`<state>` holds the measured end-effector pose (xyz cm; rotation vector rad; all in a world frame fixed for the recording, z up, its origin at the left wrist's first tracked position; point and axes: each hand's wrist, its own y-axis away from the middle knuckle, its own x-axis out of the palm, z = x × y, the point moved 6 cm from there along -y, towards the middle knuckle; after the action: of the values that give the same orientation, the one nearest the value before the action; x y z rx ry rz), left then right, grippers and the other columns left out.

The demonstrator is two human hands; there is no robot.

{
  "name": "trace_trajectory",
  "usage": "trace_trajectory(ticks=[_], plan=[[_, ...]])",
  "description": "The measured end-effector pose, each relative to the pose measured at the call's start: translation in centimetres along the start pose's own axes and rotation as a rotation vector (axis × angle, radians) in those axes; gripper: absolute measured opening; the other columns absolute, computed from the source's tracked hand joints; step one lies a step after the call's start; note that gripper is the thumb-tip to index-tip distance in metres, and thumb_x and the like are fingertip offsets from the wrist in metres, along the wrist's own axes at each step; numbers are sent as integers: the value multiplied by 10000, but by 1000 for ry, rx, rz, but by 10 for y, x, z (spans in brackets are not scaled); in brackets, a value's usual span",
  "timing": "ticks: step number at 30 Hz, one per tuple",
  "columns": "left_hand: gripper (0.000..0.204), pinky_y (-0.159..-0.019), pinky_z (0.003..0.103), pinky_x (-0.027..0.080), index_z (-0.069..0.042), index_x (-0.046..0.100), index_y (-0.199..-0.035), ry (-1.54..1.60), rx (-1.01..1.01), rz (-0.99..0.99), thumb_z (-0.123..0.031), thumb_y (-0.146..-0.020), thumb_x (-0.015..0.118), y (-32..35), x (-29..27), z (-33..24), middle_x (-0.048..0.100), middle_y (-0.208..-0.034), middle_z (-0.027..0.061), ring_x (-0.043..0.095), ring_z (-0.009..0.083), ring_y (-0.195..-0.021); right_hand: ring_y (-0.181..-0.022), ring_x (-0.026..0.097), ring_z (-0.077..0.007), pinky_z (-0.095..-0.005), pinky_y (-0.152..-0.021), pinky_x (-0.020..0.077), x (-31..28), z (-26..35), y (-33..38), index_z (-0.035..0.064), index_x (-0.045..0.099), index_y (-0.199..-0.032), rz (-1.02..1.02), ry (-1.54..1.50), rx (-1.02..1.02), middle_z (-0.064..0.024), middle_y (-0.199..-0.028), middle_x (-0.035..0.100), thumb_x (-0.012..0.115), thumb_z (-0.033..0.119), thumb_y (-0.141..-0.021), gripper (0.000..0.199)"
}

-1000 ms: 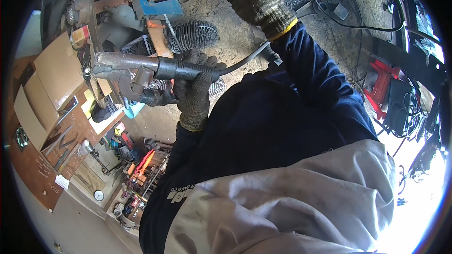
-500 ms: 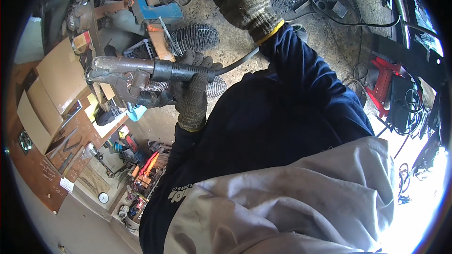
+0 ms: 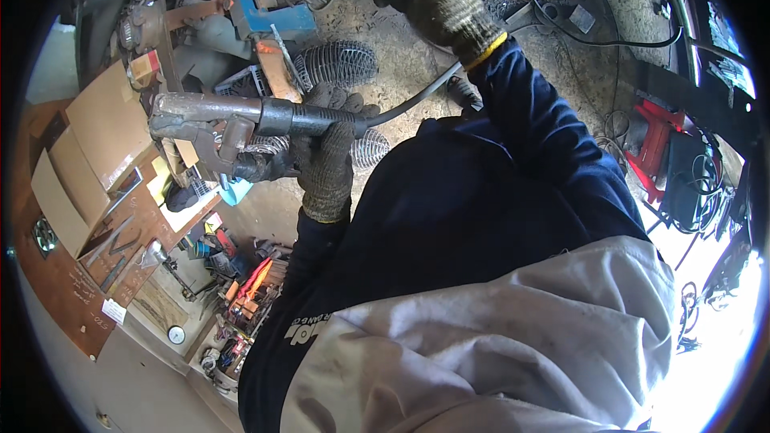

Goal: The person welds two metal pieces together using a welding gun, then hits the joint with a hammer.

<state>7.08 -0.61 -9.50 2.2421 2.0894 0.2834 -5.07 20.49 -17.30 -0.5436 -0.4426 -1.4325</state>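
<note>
Head view: brown-knit-gloved right hand [image 3: 439, 5] drifts toward three o'clock, grip unclear, while matching-gloved left hand [image 3: 327, 162] still clutches rusty, black-handled metal clamp [image 3: 207, 107].

At 12 o'clock, room lies between the wire coil [image 3: 341, 62] and the right grip [image 3: 441, 4]. The grey cable [image 3: 420, 98] crosses that gap's 6 o'clock end; the metal tool [image 3: 269, 117] blocks 10 o'clock.

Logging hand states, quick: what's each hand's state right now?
Left hand: closed, holding the black ribbed cylindrical handle.
Right hand: fingers mostly hidden; open or closed, cannot be told.
</note>
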Motion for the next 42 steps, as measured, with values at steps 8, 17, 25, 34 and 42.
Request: trace_trajectory(ticks=[8, 17, 25, 34, 42], plan=[[574, -953, 539, 528, 29, 400, -1375, -18, -19, 26, -44, -872, 666, -5, -5, 0, 538, -1251, 157, 584, 290, -1134, -973, 620, -388, -442, -796, 488, -22, 9, 0, 52, 496, -1346, -49, 952, -193, -204, -1049, 650, 617, 330, -917, 525], [563, -959, 533, 522, 24, 417, -1355, 38, -64, -11, 6, -850, 665, -9, -6, 3, 538, -1218, 148, 582, 280, -1105, -868, 598, -422, -506, -717, 481, 12, 27, 1, 49, 586, -1147, -257, 1502, -229, -247, -1004, 594, 667, 422, -802, 514], [499, -957, 530, 520, 17, 448, -1299, 33, -66, 17, 21, -847, 661, -10, -8, -1, 539, -1177, 132, 578, 266, -1097, -891, 586, -422, -524, -720, 468, 6, 18, 5, 54, 620, -1103, -307, 1399, -226, -242, -981, 578, 702, 302, -754, 436], [596, -979, 498, 497, 27, 379, -1411, -72, -68, 29, -59, -886, 648, -10, -21, 9, 534, -1296, 181, 585, 314, -1158, -886, 631, -363, -488, -755, 503, 5, 15, 6, 74, 550, -1267, -248, 1452, -127, -192, -976, 639, 642, 412, -819, 569], [560, -1002, 454, 462, 49, 396, -1411, -184, 55, 60, -111, -918, 608, -10, -16, -3, 542, -1316, 201, 598, 325, -1154, -935, 681, -351, -456, -841, 526, -18, -1, 17, 96, 603, -1260, -292, 1295, -150, -156, -946, 713, 615, 708, -785, 774]])
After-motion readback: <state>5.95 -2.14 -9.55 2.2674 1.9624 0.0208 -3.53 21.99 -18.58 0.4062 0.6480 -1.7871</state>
